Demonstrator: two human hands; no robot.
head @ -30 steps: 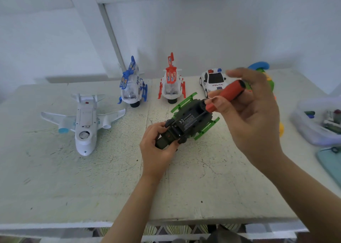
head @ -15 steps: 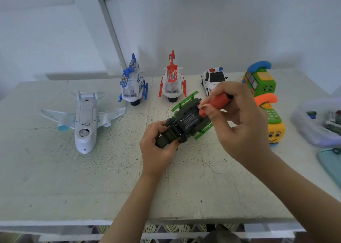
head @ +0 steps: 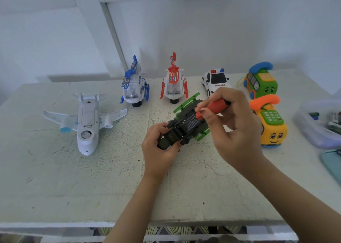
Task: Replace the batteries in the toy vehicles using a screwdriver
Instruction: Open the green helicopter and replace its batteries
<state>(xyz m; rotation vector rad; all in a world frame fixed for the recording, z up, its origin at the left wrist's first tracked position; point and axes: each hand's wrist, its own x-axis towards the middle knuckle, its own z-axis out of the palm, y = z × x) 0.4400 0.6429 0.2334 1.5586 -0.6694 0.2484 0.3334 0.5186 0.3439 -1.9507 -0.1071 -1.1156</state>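
Steadying a dark green toy vehicle point(head: 186, 126) near the middle of the tabletop point(head: 110, 187), the person's left hand point(head: 156, 150) has its grip curled round the vehicle's near end. The toy is turned belly-up and slanted, its labelled underside facing the ceiling and a bright green rail along each side. The right hand point(head: 234, 128) comes in from the right edge with its grip pinching a screwdriver point(head: 214, 106) by its orange-red handle, thumb and fingers closed round it. The handle slopes down and to the left toward the toy's underside. From where I stand a fingertip hides the blade, so I cannot tell whether it sits in a screw.

Along the far edge stands a row of other toys: a blue helicopter point(head: 133, 87), a red helicopter point(head: 174, 86) beside it, then a white police car point(head: 215, 81), and a green phone toy point(head: 262, 82) toward the far right corner. Just in front of that one sits a yellow phone toy point(head: 271, 126) with an orange handset, partly behind the right hand. A white airplane point(head: 86, 124) lies upside down on the left half, nose toward the near edge, well apart from the hands. At the right edge sits a clear plastic box point(head: 313, 124) with small items I cannot make out, and nearer than it lies a flat teal thing point(head: 332, 161), cut off from sight.
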